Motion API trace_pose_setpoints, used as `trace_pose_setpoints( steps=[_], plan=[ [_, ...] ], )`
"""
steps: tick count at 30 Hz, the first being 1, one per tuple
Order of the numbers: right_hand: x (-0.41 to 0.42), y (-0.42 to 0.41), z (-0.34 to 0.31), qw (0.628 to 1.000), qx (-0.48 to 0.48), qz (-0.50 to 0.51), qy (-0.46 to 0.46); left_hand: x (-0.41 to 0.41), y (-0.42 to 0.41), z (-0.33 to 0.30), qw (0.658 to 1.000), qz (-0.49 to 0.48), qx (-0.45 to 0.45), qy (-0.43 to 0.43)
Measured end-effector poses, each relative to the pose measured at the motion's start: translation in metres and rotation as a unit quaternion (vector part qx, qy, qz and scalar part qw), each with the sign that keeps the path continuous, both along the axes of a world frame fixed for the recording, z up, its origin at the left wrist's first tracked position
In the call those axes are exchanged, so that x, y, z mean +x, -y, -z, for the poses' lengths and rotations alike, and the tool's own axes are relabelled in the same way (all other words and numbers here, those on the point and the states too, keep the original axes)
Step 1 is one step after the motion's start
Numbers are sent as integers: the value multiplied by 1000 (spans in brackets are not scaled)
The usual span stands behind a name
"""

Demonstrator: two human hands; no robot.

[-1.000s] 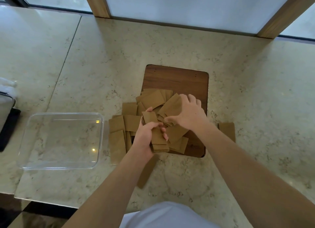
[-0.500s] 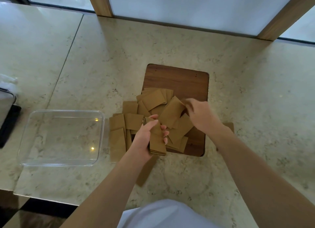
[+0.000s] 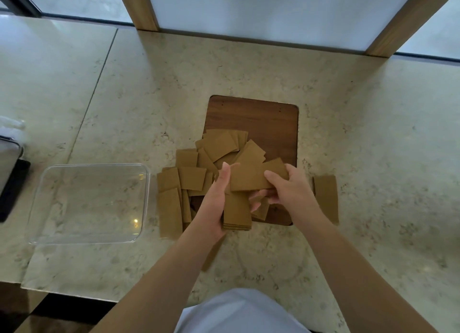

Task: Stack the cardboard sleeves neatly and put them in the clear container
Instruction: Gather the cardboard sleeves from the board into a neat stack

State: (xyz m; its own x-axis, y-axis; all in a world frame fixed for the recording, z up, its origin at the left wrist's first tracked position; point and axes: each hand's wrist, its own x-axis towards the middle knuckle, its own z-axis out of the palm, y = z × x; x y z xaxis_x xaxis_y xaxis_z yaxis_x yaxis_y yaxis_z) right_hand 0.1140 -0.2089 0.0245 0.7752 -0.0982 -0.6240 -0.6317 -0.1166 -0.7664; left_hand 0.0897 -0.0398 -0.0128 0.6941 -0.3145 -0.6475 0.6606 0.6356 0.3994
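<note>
Both grips closed: left hand (image 3: 214, 203) clasps a small aligned stack of brown cardboard sleeves (image 3: 237, 213); right hand (image 3: 290, 187) pinches one flat brown cardboard sleeve (image 3: 251, 178) crosswise over that stack. Beige marble table (image 3: 361, 133) carries a dark wooden board (image 3: 263, 118). Clear rectangular plastic container (image 3: 146, 183) stands left, holding no sleeves. Loose brown sleeves (image 3: 191, 176) lie scattered between container and board; a single sleeve (image 3: 326, 198) lies right.

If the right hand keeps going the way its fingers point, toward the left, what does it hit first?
Likely the left hand and the sleeve stack it holds: the right hand carries a single sleeve already lying crosswise above that stack. Heights are unclear from this view.
</note>
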Motion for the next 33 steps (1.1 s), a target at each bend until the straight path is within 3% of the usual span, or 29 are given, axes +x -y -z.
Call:
trace_pose_setpoints(
  steps=[2,4,7,9,14,18,24,28,31,33],
  plan=[
    [-8,-11,1,1000,-3,2,-22,-1,1,1,996,-16,88,18],
    [-16,-22,3,995,-47,-75,-35,1,4,2,989,-64,133,2],
    [-18,-29,2,985,-28,-159,-68,7,3,4,989,-109,96,-24],
    [-8,-24,-1,985,50,-128,-104,10,-2,1,990,-101,77,-56],
    [21,5,-4,966,36,-214,-138,1,-19,3,995,-6,18,-98],
    [37,23,-1,930,-24,-345,-123,-2,-31,6,994,59,63,-69],
    [41,14,12,912,-146,-383,-15,3,-31,1,979,197,47,-1],
    [43,3,14,892,-175,-413,47,6,-40,3,973,229,-15,9],
    [51,3,13,869,-180,-459,40,2,-48,6,960,246,-136,1],
    [56,0,11,843,-200,-500,28,0,-48,8,949,267,-169,2]
  ],
)
